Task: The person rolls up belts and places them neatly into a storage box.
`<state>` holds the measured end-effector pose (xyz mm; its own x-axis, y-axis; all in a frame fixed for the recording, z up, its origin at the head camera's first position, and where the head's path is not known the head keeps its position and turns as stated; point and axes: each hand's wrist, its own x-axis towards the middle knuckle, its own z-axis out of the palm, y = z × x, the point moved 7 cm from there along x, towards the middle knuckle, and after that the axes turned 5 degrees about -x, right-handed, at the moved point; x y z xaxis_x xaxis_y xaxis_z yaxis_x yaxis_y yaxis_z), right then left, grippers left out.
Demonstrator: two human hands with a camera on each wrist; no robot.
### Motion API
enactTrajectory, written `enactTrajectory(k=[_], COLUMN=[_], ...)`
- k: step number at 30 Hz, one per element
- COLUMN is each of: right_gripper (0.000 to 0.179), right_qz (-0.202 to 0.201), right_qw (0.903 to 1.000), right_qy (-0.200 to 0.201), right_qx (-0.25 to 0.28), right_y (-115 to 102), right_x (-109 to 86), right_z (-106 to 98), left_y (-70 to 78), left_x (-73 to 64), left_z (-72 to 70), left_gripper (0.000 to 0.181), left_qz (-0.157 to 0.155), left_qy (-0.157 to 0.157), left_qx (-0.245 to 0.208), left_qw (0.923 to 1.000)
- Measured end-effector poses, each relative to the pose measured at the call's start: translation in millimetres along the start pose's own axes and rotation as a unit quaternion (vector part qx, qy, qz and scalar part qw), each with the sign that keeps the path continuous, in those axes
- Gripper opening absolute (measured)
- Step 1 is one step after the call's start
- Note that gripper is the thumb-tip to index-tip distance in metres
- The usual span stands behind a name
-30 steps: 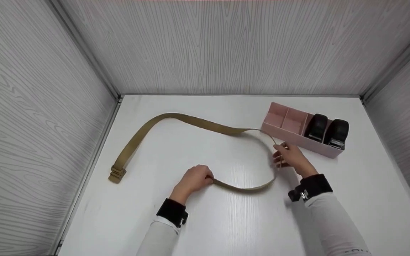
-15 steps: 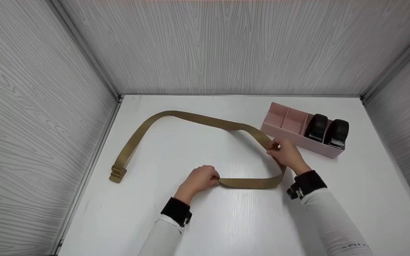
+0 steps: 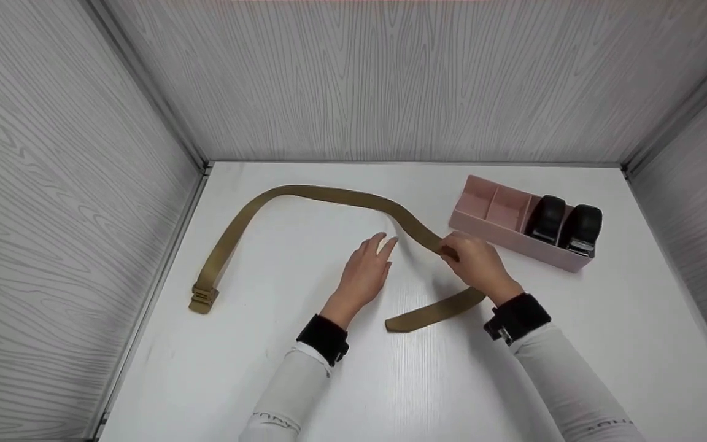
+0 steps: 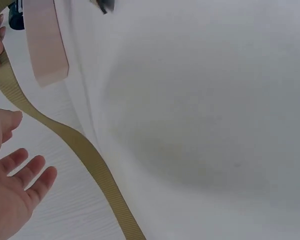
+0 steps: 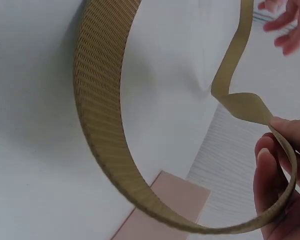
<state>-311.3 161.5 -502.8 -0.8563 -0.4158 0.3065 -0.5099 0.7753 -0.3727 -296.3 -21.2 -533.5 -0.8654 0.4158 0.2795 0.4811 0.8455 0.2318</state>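
Where curved, strap (image 3: 353, 197) within right grip (image 3: 476, 261).

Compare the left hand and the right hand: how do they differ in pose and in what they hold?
The right hand pinches the tan strap, while the left hand holds nothing. The left hand's fingers are extended and spread; the right hand's are curled. The right hand is close to the pink box, the left hand farther from it. Both have a black band at the wrist and a pale sleeve.
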Motion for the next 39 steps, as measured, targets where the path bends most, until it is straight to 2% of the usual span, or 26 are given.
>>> enactTrajectory(k=[3,7,11,14,17,22,25,28,34,39], right_gripper=[0.017,0.026,0.031,0.031,0.034,0.025,0.02,0.019,0.013,0.012], right_qz=[-0.036,-0.071,-0.098,-0.101,-0.079,-0.001,0.037,0.058,0.077,0.099], right_qw=[0.9983,0.9931,0.9881,0.9875,0.9908,0.9979,0.9964,0.9933,0.985,0.9766], right_qy=[0.018,0.041,0.055,0.052,0.036,-0.031,-0.07,-0.097,-0.146,-0.157], right_qx=[-0.042,-0.084,-0.105,-0.109,-0.104,-0.057,-0.03,-0.022,-0.051,-0.109], right_y=[-14.2,-27.8,-36.2,-36.6,-29.7,-6.4,8.2,20.3,37.0,48.5], right_x=[0.5,1.3,0.5,-1.7,-4.9,-13.9,-21.4,-29.0,-44.3,-55.1], right_z=[-0.6,1.1,4.7,7.1,6.9,3.8,0.2,-4.9,-18.3,-27.2], left_y=[9.2,19.2,21.9,19.9,17.3,13.5,8.3,2.6,-6.0,-15.8], left_x=[15.3,28.5,32.4,32.2,31.2,29.3,28.6,27.6,25.6,23.7], left_z=[0.2,0.2,-0.3,0.7,0.5,0.9,1.2,0.7,-1.7,-1.0], left_gripper=[0.059,0.059,0.032,0.012,0.007,0.006,0.007,0.008,0.01,0.008], left_qz=[0.015,0.034,0.05,0.056,0.059,0.061,0.048,0.032,0.02,0.004], left_qy=[-0.003,-0.01,0.003,0.01,0.013,0.003,0.001,0.002,0.005,0.024], left_qx=[0.021,0.0,-0.03,-0.026,-0.019,-0.024,-0.017,-0.004,0.015,0.026], left_qw=[0.9997,0.9994,0.9983,0.998,0.998,0.9979,0.9987,0.9995,0.9997,0.9994])
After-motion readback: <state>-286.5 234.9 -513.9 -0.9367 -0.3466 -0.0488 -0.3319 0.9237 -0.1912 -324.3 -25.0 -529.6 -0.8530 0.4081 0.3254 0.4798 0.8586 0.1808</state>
